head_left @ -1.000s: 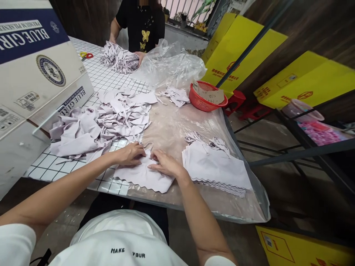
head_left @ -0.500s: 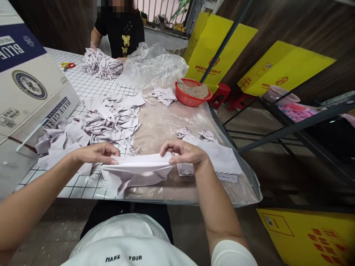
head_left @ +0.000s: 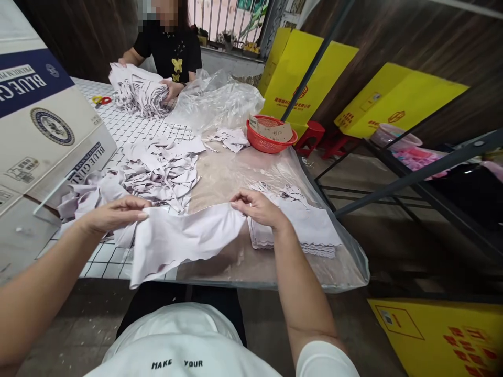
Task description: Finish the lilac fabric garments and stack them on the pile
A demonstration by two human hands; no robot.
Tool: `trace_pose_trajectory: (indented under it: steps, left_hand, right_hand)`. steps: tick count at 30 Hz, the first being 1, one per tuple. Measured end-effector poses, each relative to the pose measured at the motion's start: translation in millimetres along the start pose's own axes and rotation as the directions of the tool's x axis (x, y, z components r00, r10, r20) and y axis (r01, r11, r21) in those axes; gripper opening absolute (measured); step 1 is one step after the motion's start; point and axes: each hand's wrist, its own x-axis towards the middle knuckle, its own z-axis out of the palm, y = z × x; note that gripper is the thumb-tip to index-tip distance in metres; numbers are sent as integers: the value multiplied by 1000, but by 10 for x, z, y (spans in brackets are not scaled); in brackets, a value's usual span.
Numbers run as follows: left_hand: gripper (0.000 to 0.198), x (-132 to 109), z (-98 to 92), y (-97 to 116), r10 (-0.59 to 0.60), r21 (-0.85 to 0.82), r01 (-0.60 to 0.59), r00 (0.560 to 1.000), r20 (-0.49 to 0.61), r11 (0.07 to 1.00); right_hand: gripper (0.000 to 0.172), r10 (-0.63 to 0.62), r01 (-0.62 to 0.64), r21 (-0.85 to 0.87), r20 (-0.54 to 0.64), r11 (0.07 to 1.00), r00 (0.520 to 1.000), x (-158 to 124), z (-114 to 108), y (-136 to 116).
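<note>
A pale lilac fabric piece [head_left: 184,233] hangs between my two hands above the near edge of the table. My left hand [head_left: 121,212] pinches its upper left corner. At the upper right corner, my right hand [head_left: 255,207] grips it between thumb and fingers. The cloth sags in the middle, and its lower left end droops towards the table edge. Just right of my right hand lies a neat stack of similar fabric pieces [head_left: 314,225] with wavy edges. Beyond my left hand spreads a loose heap of crumpled fabric pieces [head_left: 161,170].
Across the table [head_left: 100,123], a person in black [head_left: 168,55] holds a bundle of fabric [head_left: 137,91]. Clear plastic sheeting [head_left: 220,99] lies near a red basket [head_left: 271,137]. A large carton [head_left: 51,125] stands left; a metal rack [head_left: 412,173] is at right. Scissors [head_left: 101,100] lie at the back.
The fabric piece, folded over and stretched tight before, now hangs opened out with its left end lower. My left hand has moved left. The other person has lifted and turned the bundle.
</note>
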Motion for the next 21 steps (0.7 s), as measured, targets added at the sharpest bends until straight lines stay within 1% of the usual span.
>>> trace_pose_trajectory:
  steps: [1, 2, 3, 4, 5, 7, 8, 9, 12, 15, 16, 18, 19, 20, 21]
  left_hand:
    - [32, 26, 74, -99, -69, -42, 71, 997, 47, 997]
    - [33, 49, 143, -195, -130, -68, 136, 988, 88, 988]
    - [34, 66, 203, -283, -176, -74, 185, 978, 112, 980]
    - [36, 76, 253, -361, -214, -80, 223, 970, 114, 971]
    - [38, 80, 289, -425, -246, -89, 257, 963, 112, 962]
    - [41, 75, 326, -515, -304, -128, 316, 947, 101, 940]
    - [42, 69, 330, -544, -333, -157, 343, 939, 88, 926]
    - [42, 63, 329, -565, -360, -191, 367, 930, 69, 911]
    - [43, 57, 322, -612, -434, -289, 411, 901, -18, 865]
    - [48, 66, 338, -653, -465, -349, 408, 880, -96, 844]
    - [49, 68, 347, -665, -469, -363, 404, 876, -112, 840]
    - [50, 67, 360, -682, -478, -384, 403, 870, -119, 830]
    - [50, 63, 363, -685, -483, -393, 407, 868, -115, 825]
    - [49, 59, 362, -683, -486, -398, 410, 867, -108, 820]
    - [48, 55, 359, -677, -488, -401, 414, 867, -99, 817]
  right_hand:
    - [9, 13, -18, -88, -65, 996, 998, 42, 102, 80]
    - [8, 11, -31, -165, -122, 986, 992, 61, 209, 150]
    - [10, 3, -37, -219, -152, 975, 988, 54, 317, 206]
    - [12, 0, -36, -250, -141, 968, 990, 21, 423, 246]
    - [13, 9, -31, -260, -85, 965, 996, -32, 521, 273]
    - [14, 50, -29, -258, 75, 966, 996, -171, 682, 301]
    - [14, 72, -35, -267, 130, 963, 989, -240, 743, 311]
    - [14, 92, -45, -283, 155, 958, 984, -300, 792, 323]
    - [13, 113, -63, -336, 131, 940, 985, -406, 908, 384]
    - [19, 101, -61, -380, 85, 923, 991, -423, 1015, 453]
    - [18, 96, -60, -391, 73, 919, 993, -422, 1044, 468]
    - [11, 76, -48, -353, 67, 934, 995, -420, 1071, 480]
    - [8, 59, -33, -283, 84, 959, 995, -423, 1062, 478]
    - [9, 37, -18, -167, 112, 986, 993, -429, 1036, 473]
    - [13, 10, -9, -11, 143, 1000, 990, -440, 994, 465]
